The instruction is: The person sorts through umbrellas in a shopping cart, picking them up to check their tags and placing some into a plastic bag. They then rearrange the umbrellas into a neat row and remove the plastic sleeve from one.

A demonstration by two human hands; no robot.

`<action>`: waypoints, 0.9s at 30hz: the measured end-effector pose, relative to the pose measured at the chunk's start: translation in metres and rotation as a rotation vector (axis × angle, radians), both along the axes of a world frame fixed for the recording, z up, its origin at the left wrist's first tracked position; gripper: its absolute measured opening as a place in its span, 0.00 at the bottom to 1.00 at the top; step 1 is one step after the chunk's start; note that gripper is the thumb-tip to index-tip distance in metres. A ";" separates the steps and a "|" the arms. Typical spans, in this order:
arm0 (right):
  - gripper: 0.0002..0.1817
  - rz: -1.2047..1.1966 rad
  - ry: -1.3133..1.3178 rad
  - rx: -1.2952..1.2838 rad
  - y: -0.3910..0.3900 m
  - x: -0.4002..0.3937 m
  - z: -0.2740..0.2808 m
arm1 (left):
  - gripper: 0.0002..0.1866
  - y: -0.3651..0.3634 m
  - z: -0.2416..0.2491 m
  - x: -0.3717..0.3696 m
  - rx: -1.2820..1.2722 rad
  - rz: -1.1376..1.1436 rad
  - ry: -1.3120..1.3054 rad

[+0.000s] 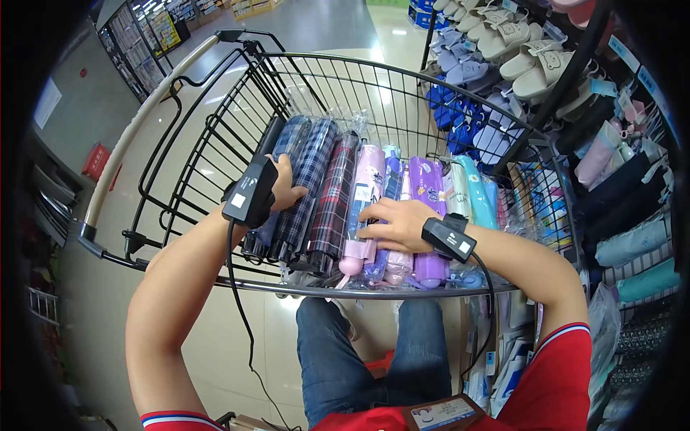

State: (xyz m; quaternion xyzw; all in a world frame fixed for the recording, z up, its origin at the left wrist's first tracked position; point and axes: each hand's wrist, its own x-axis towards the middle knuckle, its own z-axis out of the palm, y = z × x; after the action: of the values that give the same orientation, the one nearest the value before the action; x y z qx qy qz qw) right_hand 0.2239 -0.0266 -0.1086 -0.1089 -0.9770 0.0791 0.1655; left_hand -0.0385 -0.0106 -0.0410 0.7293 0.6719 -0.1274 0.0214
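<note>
Folded umbrellas in clear wrap stand side by side in a black wire cart [208,147]. My left hand [286,185] rests with fingers apart on the blue plaid umbrella [313,161] at the left of the row. My right hand [394,224] lies spread over the pink umbrella [368,169] and its neighbours in the middle. Between the hands is a red and black plaid umbrella [336,194]. A purple umbrella [429,187] and a teal one [477,188] are to the right of my right hand.
Pale slippers [532,65] hang on a rack at the upper right. More wrapped umbrellas [632,241] lie on the right shelf. The cart's front rail [330,291] crosses above my legs. A red box [96,161] is at the left wall.
</note>
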 end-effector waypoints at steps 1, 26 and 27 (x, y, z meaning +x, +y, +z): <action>0.11 -0.004 0.052 0.068 0.002 0.000 -0.002 | 0.39 -0.001 -0.002 0.000 0.025 -0.014 0.021; 0.06 -0.061 -0.195 0.045 0.022 0.015 0.026 | 0.45 -0.001 -0.018 -0.008 0.118 -0.010 0.026; 0.08 -0.177 -0.315 -0.034 0.024 0.020 0.038 | 0.45 0.000 -0.022 -0.010 0.118 -0.010 0.026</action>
State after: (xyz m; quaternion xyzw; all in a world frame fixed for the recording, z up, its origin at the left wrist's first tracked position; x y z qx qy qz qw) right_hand 0.2440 -0.0028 -0.0709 -0.2085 -0.9759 0.0628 0.0151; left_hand -0.0490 -0.0104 -0.0630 0.7308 0.6749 -0.0973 -0.0307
